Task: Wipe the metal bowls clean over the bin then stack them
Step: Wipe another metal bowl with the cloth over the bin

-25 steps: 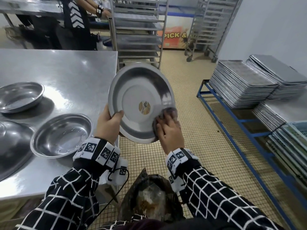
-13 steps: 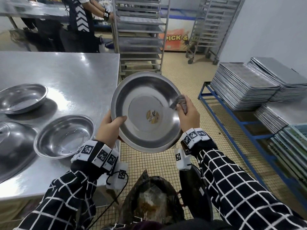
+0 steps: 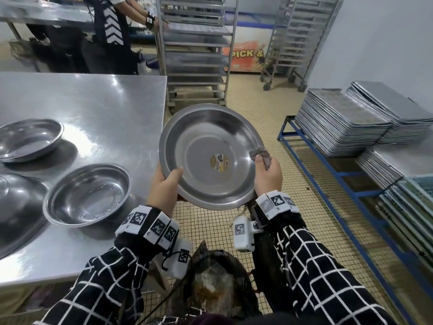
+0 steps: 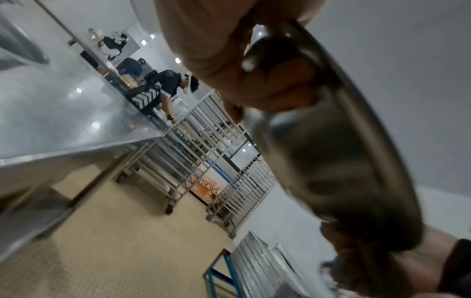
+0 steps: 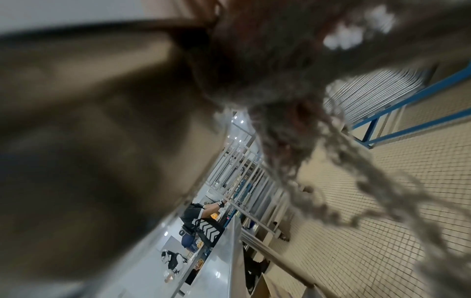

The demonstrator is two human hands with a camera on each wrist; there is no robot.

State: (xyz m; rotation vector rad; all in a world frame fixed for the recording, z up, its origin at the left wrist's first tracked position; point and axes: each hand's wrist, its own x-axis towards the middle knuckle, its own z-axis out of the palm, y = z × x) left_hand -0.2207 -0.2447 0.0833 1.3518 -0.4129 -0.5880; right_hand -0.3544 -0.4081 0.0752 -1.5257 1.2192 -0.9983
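A wide metal bowl [image 3: 210, 156] with a round sticker at its centre is held tilted toward me above the lined bin [image 3: 215, 287]. My left hand [image 3: 164, 184] grips its lower left rim, thumb inside. My right hand [image 3: 267, 172] pinches the bowl's right rim through a grey rag [image 3: 261, 154], thumb inside. In the left wrist view the bowl's underside [image 4: 331, 151] fills the right half below my fingers [image 4: 229, 60]. The right wrist view is blurred, showing the frayed rag [image 5: 280, 100] beside the bowl [image 5: 89, 121].
A steel table [image 3: 93, 102] at left carries two upright bowls [image 3: 86, 193] [image 3: 28, 139] and a larger upturned one [image 3: 16, 212]. A tray rack [image 3: 196, 48] stands behind, baking trays [image 3: 339, 123] are stacked on a blue frame at right. Another person [image 3: 110, 31] works at the back.
My right hand with the rag slid from the bowl's lower inside up to the right rim. The bowl dropped lower and tilted flatter, and my left hand kept its grip.
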